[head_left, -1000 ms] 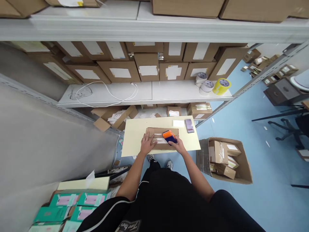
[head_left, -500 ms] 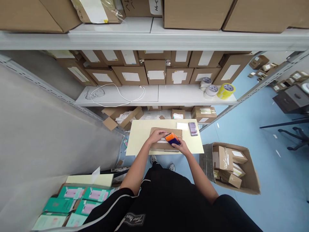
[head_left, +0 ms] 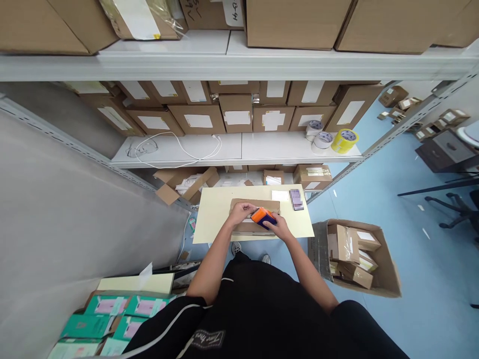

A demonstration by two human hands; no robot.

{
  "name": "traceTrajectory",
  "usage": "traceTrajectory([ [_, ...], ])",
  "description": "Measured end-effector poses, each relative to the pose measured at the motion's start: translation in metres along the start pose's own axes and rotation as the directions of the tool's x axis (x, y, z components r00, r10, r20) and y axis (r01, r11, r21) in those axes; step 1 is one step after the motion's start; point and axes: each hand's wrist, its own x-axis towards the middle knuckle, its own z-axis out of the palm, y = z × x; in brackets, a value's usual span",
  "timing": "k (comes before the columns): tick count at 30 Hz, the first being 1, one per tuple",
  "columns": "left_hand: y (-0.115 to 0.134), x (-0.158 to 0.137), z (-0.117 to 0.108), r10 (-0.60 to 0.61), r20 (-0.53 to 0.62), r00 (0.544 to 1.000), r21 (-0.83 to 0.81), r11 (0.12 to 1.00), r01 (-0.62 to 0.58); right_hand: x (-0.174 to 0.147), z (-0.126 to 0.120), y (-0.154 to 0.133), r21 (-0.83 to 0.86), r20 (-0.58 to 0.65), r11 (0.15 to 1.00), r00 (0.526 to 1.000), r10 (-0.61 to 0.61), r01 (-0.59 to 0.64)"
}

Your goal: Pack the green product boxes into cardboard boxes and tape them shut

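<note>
A small orange and dark-blue box is held tilted just above a flat brown carton with a white label. My right hand grips its dark-blue end, thumb across the near side. At the orange end, the fingers of my left hand are drawn together; whatever they pinch is too small to make out. The carton lies on a pale yellow table. Behind my hands on that tabletop are a white card and a blurred purple-grey item.
A shelf beyond the table carries labelled cartons, a white cable and tape rolls. On the floor to the right stands a large open carton full of smaller boxes. Green packages are stacked at lower left, beside a grey wall.
The view has shifted slightly. Both hands stay at the small box over the carton; the box has turned a little, and the left fingertips remain close to its orange end.
</note>
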Motion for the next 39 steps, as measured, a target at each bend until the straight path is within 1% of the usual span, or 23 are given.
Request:
traceTrajectory([
  [2, -0.002, 0.001, 0.003, 0.008, -0.041, 0.999, -0.005, 1.000, -0.008, 0.002, 0.001, 0.000, -0.004, 0.006, 1.000, 1.000, 0.004, -0.004],
  [5, -0.002, 0.002, 0.009, 0.045, -0.147, 0.988, 0.058, 0.998, -0.037, 0.007, 0.001, -0.008, -0.029, 0.003, 1.000, 1.000, 0.006, -0.006],
  [7, 0.001, 0.001, 0.007, 0.095, -0.243, 0.965, 0.124, 0.990, -0.067, 0.011, -0.005, -0.014, -0.075, -0.003, 0.997, 1.000, 0.003, -0.003],
  [8, 0.003, 0.000, 0.002, 0.130, -0.294, 0.947, 0.154, 0.984, -0.087, 0.012, -0.010, -0.016, -0.108, -0.002, 0.994, 1.000, 0.002, -0.002],
  [9, 0.006, -0.001, -0.007, 0.166, -0.346, 0.924, 0.179, 0.978, -0.109, 0.013, -0.017, -0.017, -0.143, 0.004, 0.990, 1.000, 0.002, -0.001],
  [11, 0.009, -0.005, -0.034, 0.224, -0.444, 0.868, 0.202, 0.968, -0.146, 0.013, -0.037, -0.013, -0.221, 0.027, 0.975, 1.000, 0.016, -0.010],
  [13, 0.007, -0.011, -0.067, 0.220, -0.536, 0.815, 0.188, 0.972, -0.139, 0.011, -0.059, -0.005, -0.297, 0.047, 0.954, 0.997, 0.053, -0.037],
  [14, 0.003, -0.014, -0.082, 0.202, -0.561, 0.803, 0.180, 0.976, -0.121, 0.009, -0.069, 0.000, -0.331, 0.049, 0.942, 0.996, 0.079, -0.059],
  [15, -0.002, -0.017, -0.095, 0.178, -0.568, 0.804, 0.165, 0.981, -0.101, 0.008, -0.078, 0.005, -0.359, 0.047, 0.930, 0.993, 0.104, -0.080],
  [16, -0.008, -0.019, -0.105, 0.149, -0.560, 0.815, 0.149, 0.986, -0.078, 0.008, -0.084, 0.008, -0.384, 0.046, 0.918, 0.991, 0.127, -0.099],
  [17, -0.016, -0.021, -0.111, 0.123, -0.565, 0.816, 0.133, 0.989, -0.057, 0.009, -0.088, 0.011, -0.405, 0.047, 0.907, 0.989, 0.143, -0.112],
  [19, -0.033, -0.022, -0.116, 0.076, -0.578, 0.813, 0.094, 0.995, -0.026, 0.015, -0.089, 0.012, -0.446, 0.056, 0.887, 0.986, 0.158, -0.117],
  [22, -0.059, -0.020, -0.114, 0.018, -0.604, 0.797, 0.036, 0.999, 0.004, 0.032, -0.083, 0.010, -0.522, 0.087, 0.847, 0.982, 0.168, -0.099],
  [24, -0.074, -0.017, -0.112, -0.016, -0.609, 0.793, 0.014, 0.999, 0.031, 0.043, -0.079, 0.008, -0.565, 0.128, 0.821, 0.975, 0.184, -0.081],
  [28, -0.098, -0.017, -0.112, -0.063, -0.596, 0.800, -0.021, 0.998, 0.062, 0.054, -0.075, 0.011, -0.614, 0.174, 0.787, 0.961, 0.213, -0.063],
  [31, -0.110, -0.020, -0.109, -0.074, -0.592, 0.802, -0.051, 0.997, 0.054, 0.053, -0.073, 0.015, -0.640, 0.179, 0.767, 0.964, 0.196, -0.037],
  [34, -0.119, -0.022, -0.107, -0.102, -0.600, 0.794, -0.072, 0.995, 0.074, 0.050, -0.070, 0.016, -0.663, 0.184, 0.748, 0.966, 0.181, -0.013],
  [39, -0.131, -0.021, -0.104, -0.130, -0.595, 0.793, -0.102, 0.991, 0.086, 0.049, -0.066, 0.010, -0.687, 0.184, 0.726, 0.962, 0.203, -0.022],
])
